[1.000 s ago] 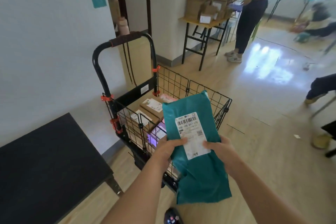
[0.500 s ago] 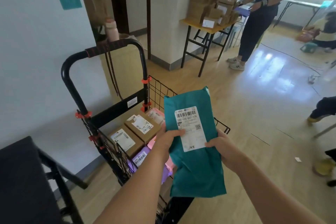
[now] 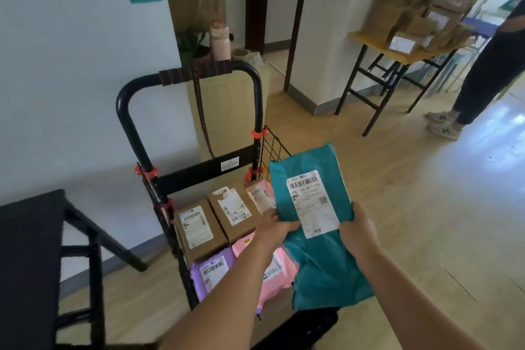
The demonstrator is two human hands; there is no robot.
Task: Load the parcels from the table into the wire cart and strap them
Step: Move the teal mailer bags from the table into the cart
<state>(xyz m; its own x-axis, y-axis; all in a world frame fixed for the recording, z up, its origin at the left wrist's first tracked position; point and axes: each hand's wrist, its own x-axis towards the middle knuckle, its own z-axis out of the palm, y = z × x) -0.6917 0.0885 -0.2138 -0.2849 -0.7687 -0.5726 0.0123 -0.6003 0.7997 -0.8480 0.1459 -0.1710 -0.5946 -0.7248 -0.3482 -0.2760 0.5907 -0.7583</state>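
I hold a teal poly mailer [image 3: 324, 258] with a white shipping label over the right side of the black wire cart [image 3: 272, 148]. My left hand [image 3: 272, 229] grips its left edge and my right hand [image 3: 358, 232] grips its right edge. Inside the cart lie two brown cardboard boxes [image 3: 199, 229] with labels, a purple mailer [image 3: 211, 271], a pink mailer [image 3: 277, 267] and a small pink parcel [image 3: 260, 195] at the back. A dark cord [image 3: 203, 122] hangs from the cart handle [image 3: 196, 74].
A black table [image 3: 28, 250] stands at the lower left, close to the cart. Against the far wall a wooden table [image 3: 377, 43] carries several cardboard boxes, with a person [image 3: 488, 65] beside it. A pink bottle [image 3: 220, 43] stands behind the handle.
The view has shifted closer to and more above the cart, so its contents show fully. The teal mailer stays held in both hands, now lower over the cart's right side.
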